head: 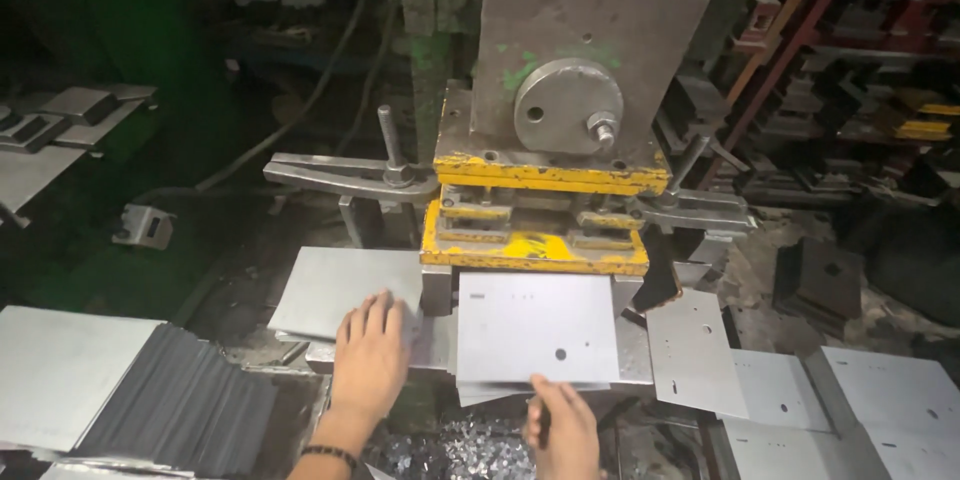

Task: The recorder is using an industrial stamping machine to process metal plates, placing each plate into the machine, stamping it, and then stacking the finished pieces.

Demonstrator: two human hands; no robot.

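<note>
One punched steel sheet (537, 328) under yellow press die (535, 252): thin, stiff, light, probably sharp-edged. My right hand (566, 432) pinches near edge; left hand (370, 358) flat, open on blank stack (340, 290).

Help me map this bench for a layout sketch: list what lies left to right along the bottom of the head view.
Fanned stack of grey sheets → left hand → punched sheet at the press → finished punched sheets.
</note>
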